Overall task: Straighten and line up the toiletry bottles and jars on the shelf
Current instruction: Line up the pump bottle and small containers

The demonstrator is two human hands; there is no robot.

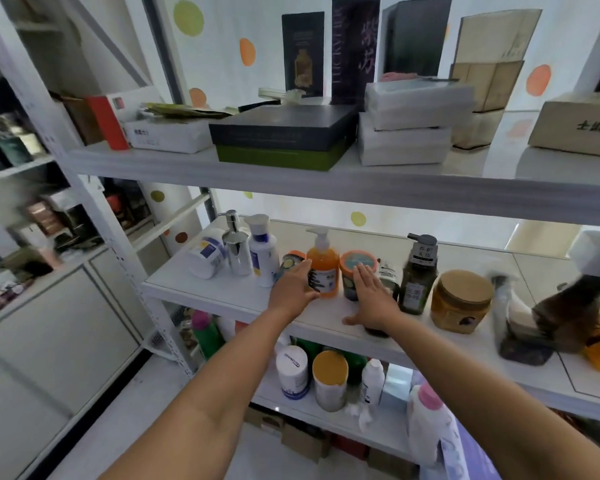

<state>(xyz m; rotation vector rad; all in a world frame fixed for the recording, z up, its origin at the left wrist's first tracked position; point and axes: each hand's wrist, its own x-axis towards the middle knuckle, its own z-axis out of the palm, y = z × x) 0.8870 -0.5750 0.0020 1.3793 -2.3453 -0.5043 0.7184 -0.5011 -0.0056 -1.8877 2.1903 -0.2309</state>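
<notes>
On the middle shelf (222, 292) stands a row of toiletries. My left hand (293, 285) grips the lower left side of the orange pump bottle (323, 261). My right hand (371, 296) lies flat with fingers spread, in front of the teal-lidded jar (357, 263), touching its front. A small orange-rimmed jar (291, 259) leans behind my left hand. Further left are a tipped white jar (207, 258), a chrome pump bottle (236, 247) and a white pump bottle (262, 251). To the right stand a dark green pump bottle (418, 275) and a wide amber jar (461, 301).
Blurred dark items (551, 317) sit at the shelf's right end. The upper shelf (291, 174) holds boxes just above the bottles. The lower shelf carries more bottles and jars (329, 379). A white upright post (94, 216) stands at left, with cabinets beyond.
</notes>
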